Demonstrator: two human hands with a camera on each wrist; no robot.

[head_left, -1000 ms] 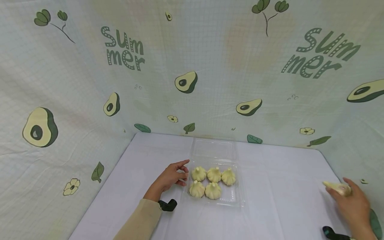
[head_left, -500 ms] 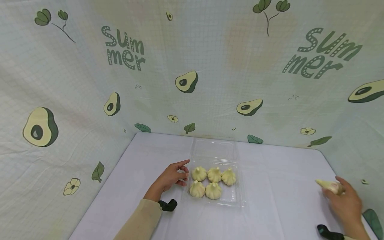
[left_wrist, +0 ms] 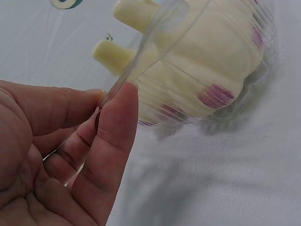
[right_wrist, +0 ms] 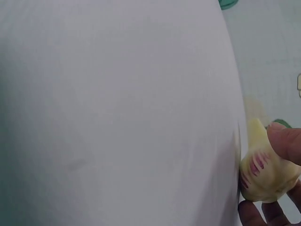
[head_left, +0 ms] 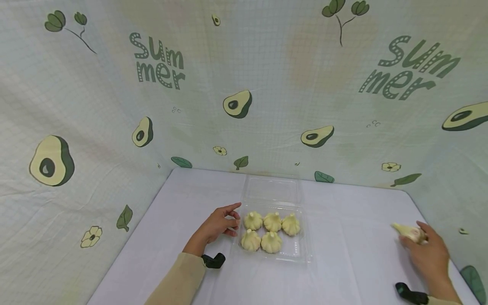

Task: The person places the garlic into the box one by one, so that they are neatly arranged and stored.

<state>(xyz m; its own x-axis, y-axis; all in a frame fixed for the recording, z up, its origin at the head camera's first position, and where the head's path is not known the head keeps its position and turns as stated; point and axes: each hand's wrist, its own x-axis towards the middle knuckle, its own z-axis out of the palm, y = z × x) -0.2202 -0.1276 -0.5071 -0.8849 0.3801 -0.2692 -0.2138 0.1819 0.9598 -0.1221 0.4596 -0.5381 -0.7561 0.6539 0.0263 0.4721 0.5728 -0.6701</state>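
Observation:
A clear plastic clamshell box [head_left: 295,253] stands in the middle of the table with its lid folded back. Inside it sit several pale garlic bulbs [head_left: 271,242], stems up; the front right corner of the box holds none. At its left side, my left hand [head_left: 218,223] pinches the rim between thumb and fingers, as the left wrist view shows close up. Far to the right, my right hand [head_left: 430,255] holds another garlic bulb [right_wrist: 269,175] with purple streaks, thumb on one side and fingers beneath. Its stem points left in the head view.
A white cloth covers the table [head_left: 350,220]. Behind and on both sides hangs a pale curtain [head_left: 267,63] printed with avocados and leaves. The open lid [head_left: 271,188] lies toward the back edge.
My right hand has moved left over the table, carrying the garlic bulb away from the right edge. The left hand and the box have stayed where they were.

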